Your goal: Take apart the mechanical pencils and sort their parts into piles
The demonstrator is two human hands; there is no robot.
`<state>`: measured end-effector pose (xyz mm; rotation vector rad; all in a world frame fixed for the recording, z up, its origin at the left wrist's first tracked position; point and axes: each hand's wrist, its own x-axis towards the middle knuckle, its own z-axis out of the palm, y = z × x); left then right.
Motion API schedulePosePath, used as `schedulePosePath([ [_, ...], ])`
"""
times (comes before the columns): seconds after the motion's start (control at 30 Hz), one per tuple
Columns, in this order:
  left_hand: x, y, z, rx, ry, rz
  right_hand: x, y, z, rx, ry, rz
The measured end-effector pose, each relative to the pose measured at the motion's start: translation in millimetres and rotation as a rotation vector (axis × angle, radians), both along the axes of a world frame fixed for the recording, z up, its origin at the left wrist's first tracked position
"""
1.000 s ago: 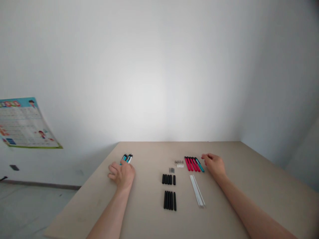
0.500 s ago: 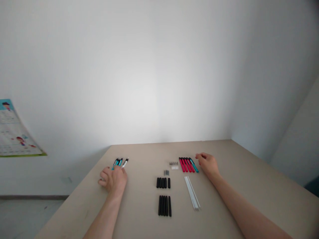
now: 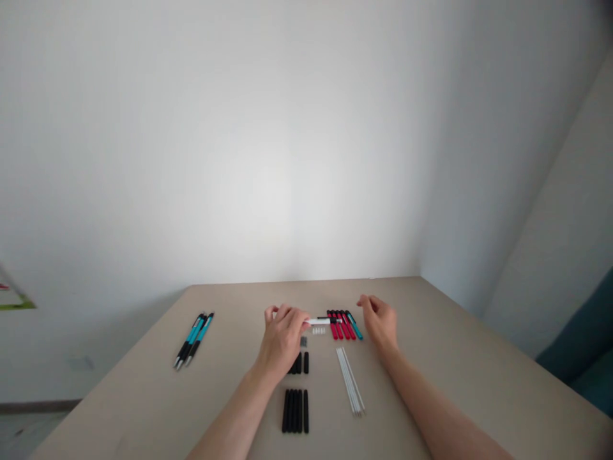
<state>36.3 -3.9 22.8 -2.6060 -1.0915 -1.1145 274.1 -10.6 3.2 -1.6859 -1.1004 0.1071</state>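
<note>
The left hand (image 3: 280, 338), low in the centre of the frame, grips a white pen (image 3: 318, 321) between its fingertips; the pen points right, held nearly level, its black end overlapping the red barrels (image 3: 343, 329) in view. The right hand (image 3: 379, 321), right of centre, is loosely curled beside the teal barrel (image 3: 355, 327) at the end of that row; whether its fingertips meet, I cannot tell. Just below the pen are small clear parts (image 3: 318, 331), with small grey pieces (image 3: 303, 342) lower left. Short black tubes (image 3: 306, 363) are partly hidden by the left hand, long black tubes (image 3: 306, 412) lie below them, and thin white rods (image 3: 351, 383) slant to their right. Teal-and-black pens (image 3: 194, 340) lie slanted at lower left. Any markings on the pens are too small to read. The tabletop (image 3: 167, 409) is plain beige, against a pale wall (image 3: 287, 140). A green-edged poster corner (image 3: 12, 297) shows at the left edge, above a dark skirting strip (image 3: 41, 406) and grey floor (image 3: 29, 431); blue-green fabric (image 3: 579, 351) shows at the lower right.
</note>
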Motion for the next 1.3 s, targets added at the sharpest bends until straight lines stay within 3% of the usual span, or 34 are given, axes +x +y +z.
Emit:
schedulePosePath([
  [0.1,-16.0,7.7,0.6,-0.026,-0.036,-0.024,-26.7,-8.7,13.2,0.048,-0.029,0.398],
  [0.2,-29.6,13.2,1.9,-0.046,-0.073,0.015,-51.9,-13.7,22.6,0.042,-0.132,0.593],
  [0.3,-30.5,14.3,1.6,-0.052,-0.087,0.018,-62.8,-14.1,22.8,0.045,-0.192,0.59],
  [0.57,-29.6,17.4,-4.0,-0.093,-0.115,0.065,-62.2,-13.5,12.8,-0.089,-0.047,0.675],
  [0.83,-32.8,23.6,-5.3,-0.168,-0.219,0.187,-55.1,-10.5,8.7,0.003,-0.049,0.549],
  [1.1,-32.0,26.2,-6.4,-0.16,-0.393,0.097,-54.4,-10.5,11.1,-0.055,0.109,0.659],
  [1.3,-33.8,28.7,-7.8,-0.159,-0.383,0.038,-54.0,-8.7,8.7,-0.009,0.138,0.613],
])
